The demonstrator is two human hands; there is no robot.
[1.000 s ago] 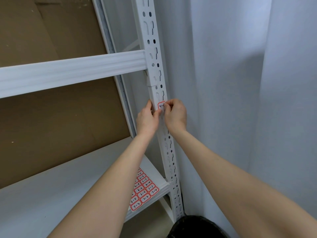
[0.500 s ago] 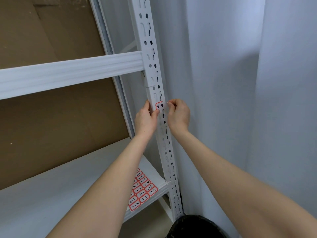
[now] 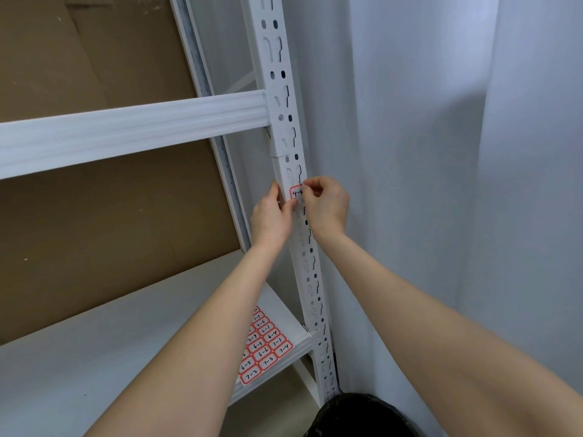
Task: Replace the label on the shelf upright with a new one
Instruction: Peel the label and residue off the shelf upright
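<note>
A white slotted shelf upright (image 3: 284,99) runs down the middle of the view. On it sits a small red-bordered label (image 3: 296,193) with handwritten "4-". My right hand (image 3: 326,205) pinches the label's upper right corner between thumb and forefinger, hiding its right end. My left hand (image 3: 273,216) rests against the upright's left side, its thumb touching the label's lower left edge. A sheet of red-bordered numbered labels (image 3: 263,346) lies on the white shelf board below, partly hidden by my left forearm.
A white horizontal shelf beam (image 3: 132,127) joins the upright above my hands. Brown cardboard (image 3: 94,231) backs the rack. A pale curtain (image 3: 441,184) hangs to the right. A black bin (image 3: 359,416) stands on the floor at the upright's foot.
My right hand drew slightly away to the right, then came back onto the label's right end. My left hand stays at the label's left edge.
</note>
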